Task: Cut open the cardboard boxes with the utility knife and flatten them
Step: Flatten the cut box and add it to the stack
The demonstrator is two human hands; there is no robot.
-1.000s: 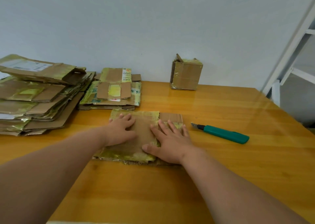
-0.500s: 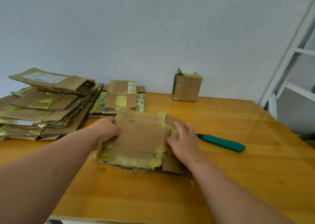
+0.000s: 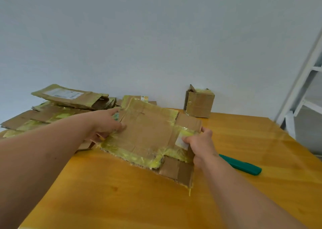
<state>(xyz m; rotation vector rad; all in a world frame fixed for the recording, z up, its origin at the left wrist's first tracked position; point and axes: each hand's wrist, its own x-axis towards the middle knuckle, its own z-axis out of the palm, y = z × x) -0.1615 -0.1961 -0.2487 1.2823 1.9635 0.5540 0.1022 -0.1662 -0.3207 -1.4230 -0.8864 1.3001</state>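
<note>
Cardboard, flattened and streaked with yellow-green tape, fills the middle of the view: a flattened box (image 3: 149,138) held between both hands above the worktop (image 3: 244,185), its far edge tilted up and its near edge low over the wood. The left hand (image 3: 106,124) grips the left edge, thumb on top of the sheet and fingers tucked beneath. The right hand (image 3: 200,143) pinches the right edge, thumb pressing a taped patch with a small white label, fingers curled round behind. A brown flap hangs at the sheet's near right corner.

Just right of the right wrist lies the utility knife (image 3: 242,167), its green handle flat on the worktop and its tip hidden behind the arm. At the back, against the pale wall (image 3: 156,37), stands an uncut box (image 3: 199,102), upright, with its top flaps ragged and taped. To the left sits a stack of flattened boxes (image 3: 57,110), the topmost bearing a white shipping label. A white frame (image 3: 306,82) leans in at the right edge.
</note>
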